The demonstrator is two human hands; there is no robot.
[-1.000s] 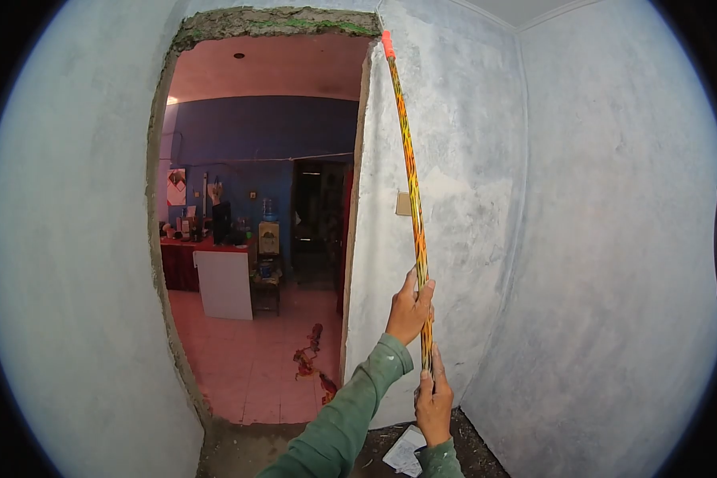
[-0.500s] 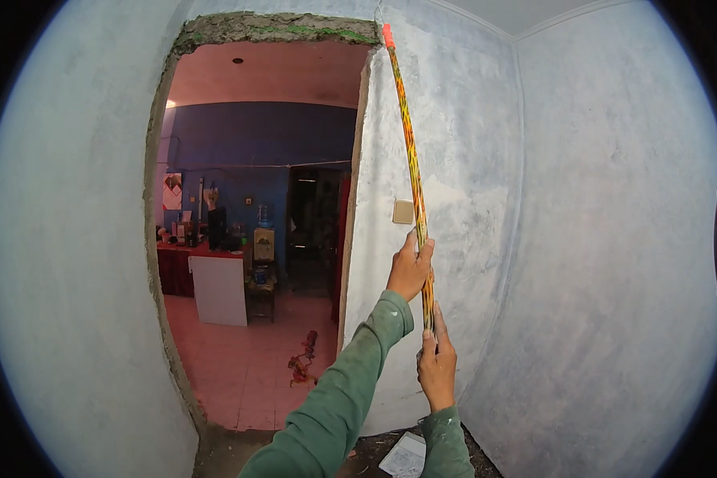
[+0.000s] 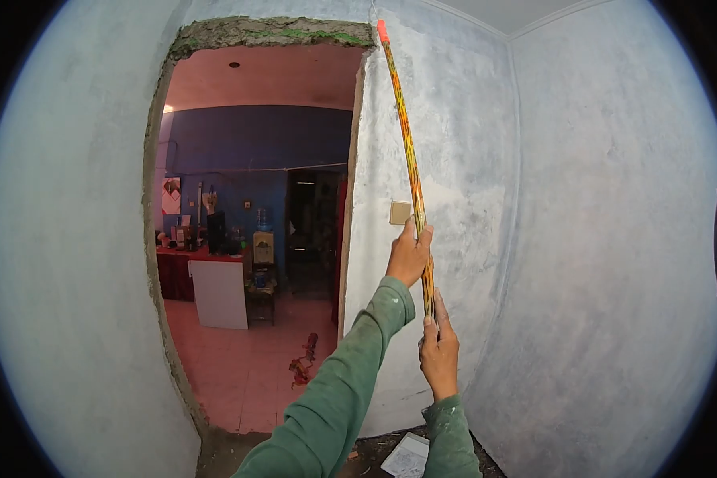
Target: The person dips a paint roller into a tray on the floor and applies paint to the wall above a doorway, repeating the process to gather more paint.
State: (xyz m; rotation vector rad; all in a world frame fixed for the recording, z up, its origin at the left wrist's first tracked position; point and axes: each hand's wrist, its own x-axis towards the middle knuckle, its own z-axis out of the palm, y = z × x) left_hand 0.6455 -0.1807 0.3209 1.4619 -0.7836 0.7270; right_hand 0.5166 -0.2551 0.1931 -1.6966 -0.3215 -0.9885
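Observation:
A long pole (image 3: 407,143), patterned in yellow, orange and black, leans steeply up along the whitish wall (image 3: 462,151). Its orange-red upper end (image 3: 382,32) is beside the doorway's top right corner, and a thin wire-like piece runs up from it out of the frame. Midway along the lower part, my left hand (image 3: 409,259) is closed around the pole. My right hand (image 3: 440,357) grips the pole's bottom end, thumb and index finger stretched along it. Both sleeves are green with pale specks.
A rough-edged doorway (image 3: 346,263) opens on the left into a room with a counter (image 3: 219,293), a water dispenser (image 3: 264,243) and pink floor tiles. A square switch plate (image 3: 400,212) sits on the wall behind the pole. A white flat object (image 3: 406,456) lies on the dark floor.
Both hands and the pole have risen slightly, and the pole's upper end has shifted a little left. My grip looks the same. The view has moved slightly.

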